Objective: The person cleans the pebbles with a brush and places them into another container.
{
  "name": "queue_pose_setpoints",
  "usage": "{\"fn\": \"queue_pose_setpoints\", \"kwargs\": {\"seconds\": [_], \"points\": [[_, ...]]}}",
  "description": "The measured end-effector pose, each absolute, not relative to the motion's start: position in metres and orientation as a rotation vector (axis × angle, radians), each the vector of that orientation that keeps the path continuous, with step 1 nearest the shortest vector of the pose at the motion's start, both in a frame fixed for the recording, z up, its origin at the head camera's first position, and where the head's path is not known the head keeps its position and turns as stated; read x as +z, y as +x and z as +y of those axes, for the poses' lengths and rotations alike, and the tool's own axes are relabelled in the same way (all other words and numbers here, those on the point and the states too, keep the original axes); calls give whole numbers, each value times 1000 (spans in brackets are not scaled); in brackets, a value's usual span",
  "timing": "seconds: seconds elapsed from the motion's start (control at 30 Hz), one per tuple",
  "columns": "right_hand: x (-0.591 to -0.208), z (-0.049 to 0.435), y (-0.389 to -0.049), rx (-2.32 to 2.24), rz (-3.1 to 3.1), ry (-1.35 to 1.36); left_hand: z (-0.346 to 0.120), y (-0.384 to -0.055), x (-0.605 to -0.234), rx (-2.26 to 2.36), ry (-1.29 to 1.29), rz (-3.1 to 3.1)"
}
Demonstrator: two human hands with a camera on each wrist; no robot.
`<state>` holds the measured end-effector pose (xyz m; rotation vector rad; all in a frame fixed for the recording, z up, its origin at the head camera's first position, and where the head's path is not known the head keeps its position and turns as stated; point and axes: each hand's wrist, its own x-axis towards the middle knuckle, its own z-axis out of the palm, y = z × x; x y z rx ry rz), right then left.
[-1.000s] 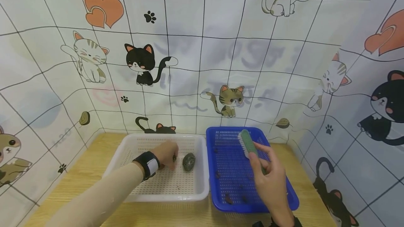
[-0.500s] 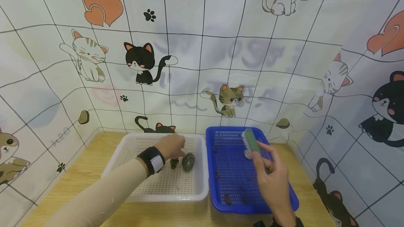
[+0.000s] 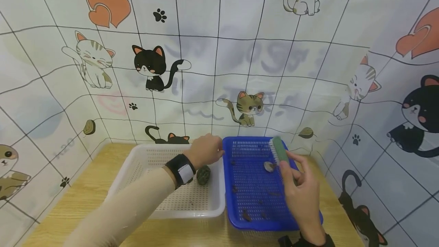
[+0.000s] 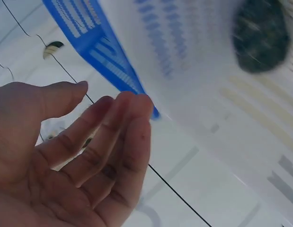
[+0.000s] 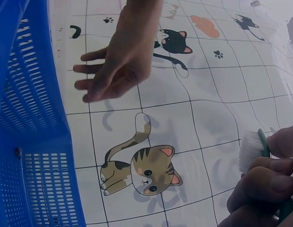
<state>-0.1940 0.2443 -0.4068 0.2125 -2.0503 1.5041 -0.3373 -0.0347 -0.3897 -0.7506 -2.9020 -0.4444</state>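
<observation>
My left hand point(image 3: 207, 149) hovers over the right rim of the white plastic basket point(image 3: 219, 213), holding nothing. In the left wrist view its fingers point(image 4: 137, 142) are loosely bent, the thumb apart from them. Below it, a dark green, mottled, rounded stone-like lump point(image 3: 204, 176) lies in the white basket. A smaller dark piece beside it is mostly hidden by the wrist. My right hand point(image 3: 302, 193) grips a green brush point(image 3: 281, 151) with white bristles above the blue plastic basket point(image 3: 236, 222). Inside the blue basket lies a small pale, round piece point(image 3: 269, 167).
Several small dark brown bits point(image 3: 246, 215) are scattered in the blue basket. Both baskets stand side by side on a wood-grain table point(image 3: 85, 170). Behind it rises a white sheet point(image 3: 199, 56) printed with grid lines and cartoon cats.
My left hand has let go of the small dark piece in the white basket, then risen and moved right toward the blue basket. My right hand has shifted slightly right with the brush.
</observation>
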Motion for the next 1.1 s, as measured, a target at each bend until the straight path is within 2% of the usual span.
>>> {"fn": "queue_pose_setpoints", "kwargs": {"seconds": [0.3, 0.53, 0.9, 1.1], "points": [[-403, 252, -196, 1543, -2034, 200, 27, -333, -395, -494, -916, -2895], [-400, 255, -194, 1557, -2074, 149, 75, -335, -402, -346, -981, -2963], [-398, 261, -195, 1432, -2075, 140, 139, -357, -438, -381, -911, -3075], [-399, 263, -193, 1438, -2066, 133, 163, -366, -459, -249, -898, -3093]]}}
